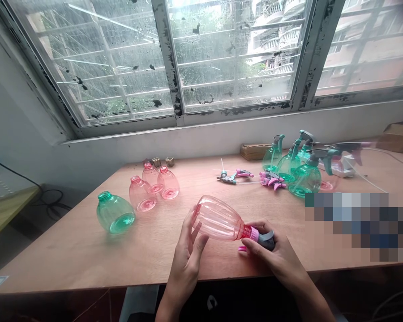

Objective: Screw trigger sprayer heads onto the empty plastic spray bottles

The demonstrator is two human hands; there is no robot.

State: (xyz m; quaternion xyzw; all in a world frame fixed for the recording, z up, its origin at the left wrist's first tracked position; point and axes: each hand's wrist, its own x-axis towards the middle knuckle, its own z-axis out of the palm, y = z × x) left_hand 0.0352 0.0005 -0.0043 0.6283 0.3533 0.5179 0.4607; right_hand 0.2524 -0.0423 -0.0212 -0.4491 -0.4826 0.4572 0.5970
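A clear pink spray bottle (218, 217) lies on its side in the air between my hands, over the table's front part. My left hand (191, 248) cups its base, fingers behind and thumb in front. At its neck, my right hand (272, 248) grips the grey and pink spray head (260, 238), which sits on the bottle's mouth. Whether its thread is tight I cannot tell. Part of the pink trigger (243, 249) shows below my right thumb. Loose spray heads (233, 176) with pink triggers lie farther back, and a second bunch (272, 180) is beside them.
Left on the wooden table (87, 255) stand a headless green bottle (116, 214) and several headless pink bottles (143, 194). Green spray bottles with heads (304, 179) stand back right, near a white power strip (345, 166). A cardboard box (398, 136) is at the far right.
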